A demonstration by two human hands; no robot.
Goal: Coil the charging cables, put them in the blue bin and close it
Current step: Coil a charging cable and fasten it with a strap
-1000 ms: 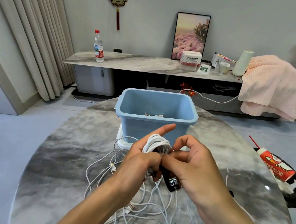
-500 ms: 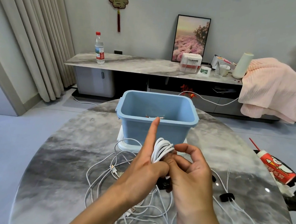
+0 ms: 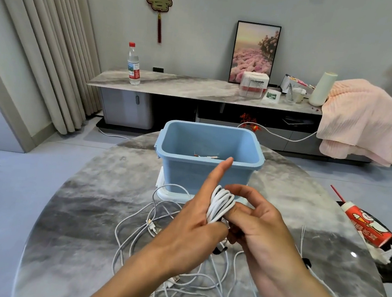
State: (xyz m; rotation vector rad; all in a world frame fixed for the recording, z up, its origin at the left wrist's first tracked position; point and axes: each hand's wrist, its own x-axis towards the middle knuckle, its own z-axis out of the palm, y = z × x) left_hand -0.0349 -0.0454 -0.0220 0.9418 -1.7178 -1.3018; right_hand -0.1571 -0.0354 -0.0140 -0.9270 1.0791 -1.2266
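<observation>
Left hand (image 3: 191, 230) holds the white coiled cable (image 3: 220, 205), index finger extended. Right hand (image 3: 257, 229) pinches the coil. Both are near of the open blue bin (image 3: 206, 167); loose cables (image 3: 158, 219) lie on the table (image 3: 81, 221).

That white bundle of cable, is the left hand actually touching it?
Touching. The head view shows the coiled cable wrapped round the left hand's fingers, with the right hand pinching it.

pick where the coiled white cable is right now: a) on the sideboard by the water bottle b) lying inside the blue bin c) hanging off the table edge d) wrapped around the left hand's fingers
d, the coiled white cable loops around the fingers of the left hand, held above the table in front of the blue bin, with the right hand pinching it.
</observation>
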